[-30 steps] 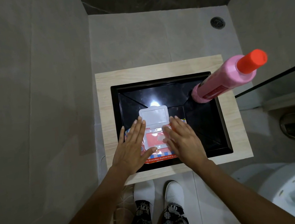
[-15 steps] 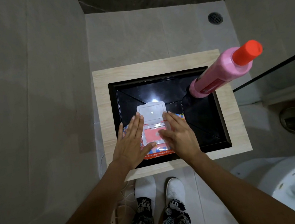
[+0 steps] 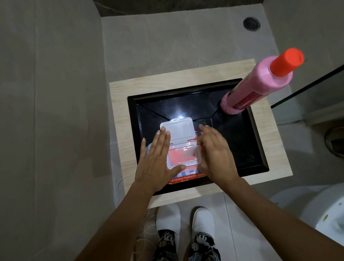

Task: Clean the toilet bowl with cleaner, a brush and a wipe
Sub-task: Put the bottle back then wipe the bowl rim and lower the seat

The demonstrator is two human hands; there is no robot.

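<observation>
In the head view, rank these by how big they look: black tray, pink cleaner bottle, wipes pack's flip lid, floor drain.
1. black tray
2. pink cleaner bottle, though it stands nearer the camera, which inflates it
3. flip lid, open
4. floor drain

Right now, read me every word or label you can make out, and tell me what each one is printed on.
"Everyday! Perfect For": white letters on the red strip along the near edge of the wipes pack; the words before and after are cut off by the hands.
Red label on the pink bottle: print is there, too small and blurred to read.
Nothing else carries readable text.
</observation>
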